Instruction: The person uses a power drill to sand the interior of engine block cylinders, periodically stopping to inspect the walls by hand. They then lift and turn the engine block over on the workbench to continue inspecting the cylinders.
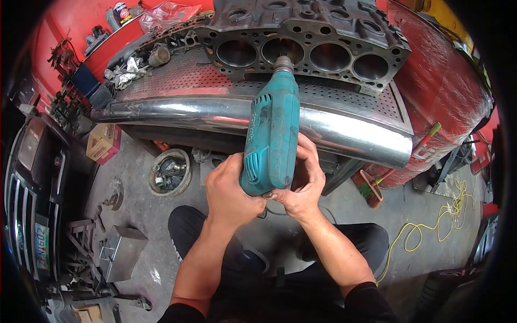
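Note:
A teal power drill is held between both hands, its chuck pointing away from me at the second cylinder bore from the left of a metal engine block. My left hand wraps round the rear left side of the drill. Against the rear right side, my right hand has its fingers curled and its thumb near the bottom. The block rests on a perforated metal bench with a rounded chrome front edge. Whatever is fitted in the chuck is hard to make out inside the bore.
A basket of parts and a cardboard box stand on the floor below the bench. A car front is at the left. To the right are a broom, a yellow cord and a plastic-covered red panel.

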Motion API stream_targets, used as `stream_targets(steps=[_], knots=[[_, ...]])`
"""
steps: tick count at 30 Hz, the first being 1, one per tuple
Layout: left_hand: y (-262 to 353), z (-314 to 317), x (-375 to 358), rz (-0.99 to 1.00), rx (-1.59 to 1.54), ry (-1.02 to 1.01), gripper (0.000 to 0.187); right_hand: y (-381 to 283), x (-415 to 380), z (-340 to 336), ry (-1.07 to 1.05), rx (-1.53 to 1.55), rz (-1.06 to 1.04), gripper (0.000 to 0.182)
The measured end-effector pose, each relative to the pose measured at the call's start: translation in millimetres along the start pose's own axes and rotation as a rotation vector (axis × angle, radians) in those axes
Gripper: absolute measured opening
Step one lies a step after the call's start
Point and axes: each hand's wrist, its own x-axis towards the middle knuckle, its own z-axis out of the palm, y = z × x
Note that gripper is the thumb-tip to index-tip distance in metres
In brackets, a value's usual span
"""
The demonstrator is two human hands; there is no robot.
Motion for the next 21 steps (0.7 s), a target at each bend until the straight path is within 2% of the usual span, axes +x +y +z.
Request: stream_targets(steps=[20,21], knots=[[-0.5,2.4,7.2,-0.042,0.039,-0.048,0.054,6.7,5.4,-4.3,0.006,-0.024,0.015,0.094],[-1.4,3.9,7.8,-0.027,0.023,-0.025,0.049,5.7,6.0,-3.9,0.007,-0.016,0.026,0.094]])
